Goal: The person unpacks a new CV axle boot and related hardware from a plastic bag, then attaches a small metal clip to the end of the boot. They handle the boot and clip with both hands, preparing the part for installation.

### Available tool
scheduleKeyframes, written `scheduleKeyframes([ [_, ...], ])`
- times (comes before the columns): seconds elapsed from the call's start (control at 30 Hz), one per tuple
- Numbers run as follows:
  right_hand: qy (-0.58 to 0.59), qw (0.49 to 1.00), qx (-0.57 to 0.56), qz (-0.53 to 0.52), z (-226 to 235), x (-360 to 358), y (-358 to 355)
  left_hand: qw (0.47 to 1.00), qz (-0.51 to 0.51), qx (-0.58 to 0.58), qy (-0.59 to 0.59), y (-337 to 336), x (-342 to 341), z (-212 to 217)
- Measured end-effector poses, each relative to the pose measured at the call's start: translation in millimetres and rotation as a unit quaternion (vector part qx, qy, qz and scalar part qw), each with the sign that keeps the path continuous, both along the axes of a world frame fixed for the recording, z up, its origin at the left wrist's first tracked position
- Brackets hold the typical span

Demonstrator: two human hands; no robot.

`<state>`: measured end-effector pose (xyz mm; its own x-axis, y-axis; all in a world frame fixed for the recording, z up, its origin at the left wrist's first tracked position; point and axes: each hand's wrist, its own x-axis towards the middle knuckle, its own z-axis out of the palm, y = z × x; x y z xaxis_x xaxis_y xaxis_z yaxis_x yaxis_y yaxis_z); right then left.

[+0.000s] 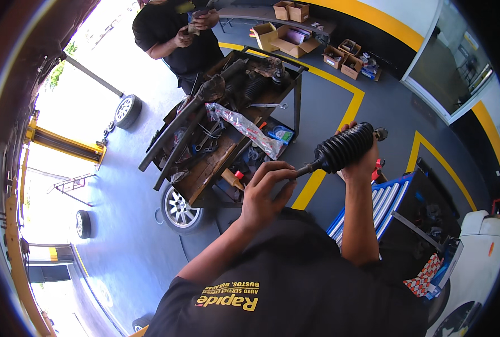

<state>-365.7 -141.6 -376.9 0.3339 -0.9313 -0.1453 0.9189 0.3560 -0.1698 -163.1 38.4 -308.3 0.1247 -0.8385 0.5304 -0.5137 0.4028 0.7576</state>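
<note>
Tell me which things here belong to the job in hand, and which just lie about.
In hand:
Black ribbed cover, held in the right hand
Metal rod, fingered by the left hand

Seemingly lying about:
Nearest wheel
Cardboard boxes
Wrench, untouched

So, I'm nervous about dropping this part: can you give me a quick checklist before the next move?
1. Right grip supports the ribbed black boot: ok, wrapped around it.
2. Left grip steadies the thin rod: ok, fingers at its end.
3. Part held clear of the tool cart: ok, a gap shows.
4. Bare space on the cart to lay it down: not ok, crowded with tools, parts and a plastic-wrapped item.
5. Co-worker's hands out of the way: ok, beyond the cart.
6. Boot free of splits: cannot tell, its underside is hidden.
</note>
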Motion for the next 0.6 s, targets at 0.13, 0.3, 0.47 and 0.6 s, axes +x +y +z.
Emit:
scheduleKeyframes([
  [0.13,0.007,1.0,0.011,-0.003,-0.4,3.2,-1.8,0.98,0.026,0.093,0.173,-4.3,-3.1,3.5],
  [0.3,0.038,0.999,0.013,-0.019,-5.5,2.4,-6.3,0.901,0.008,0.4,0.168,-3.6,10.8,5.2],
  [0.47,0.053,0.998,0.017,-0.019,-7.2,3.0,-9.5,0.991,-0.006,0.132,0.009,-3.5,7.0,-2.4],
  [0.6,0.023,0.999,0.023,-0.005,0.8,10.5,-8.9,0.985,0.016,0.146,0.096,-7.2,9.6,1.0],
])
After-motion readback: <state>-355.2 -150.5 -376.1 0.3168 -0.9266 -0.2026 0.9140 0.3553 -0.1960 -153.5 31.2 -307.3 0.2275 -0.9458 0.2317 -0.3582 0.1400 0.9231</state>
